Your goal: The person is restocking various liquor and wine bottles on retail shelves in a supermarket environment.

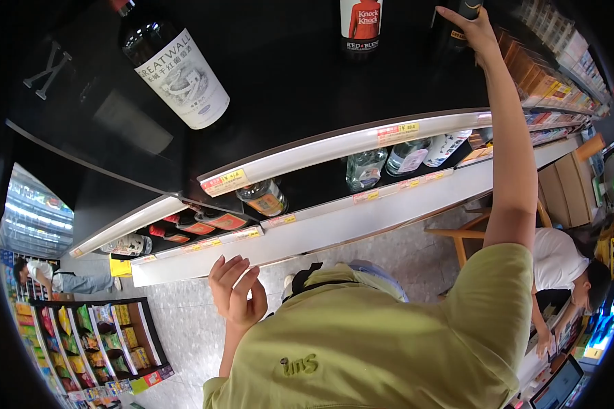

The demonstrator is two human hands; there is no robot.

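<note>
My right hand (476,36) is stretched out to the upper right and wraps around a dark bottle (458,35) with a small gold-lettered label. Much of that bottle blends into the black shelf (297,92) or is cut off by the picture's edge. Left of it on the same shelf stands a wine bottle (360,20) whose label shows a red garment. Farther left is a dark wine bottle (184,79) with a white label bearing a drawing. My left hand (238,294) hangs below the shelves, fingers loosely curled and apart, with nothing visible in it.
Clear glass bottles (367,168) and red-labelled bottles (217,221) fill a lower shelf behind price tags. Boxes (540,76) line the right-hand shelving. A wooden chair (460,237) and a person in white (563,260) are at right. Snack racks (92,342) and another person (43,276) are at left.
</note>
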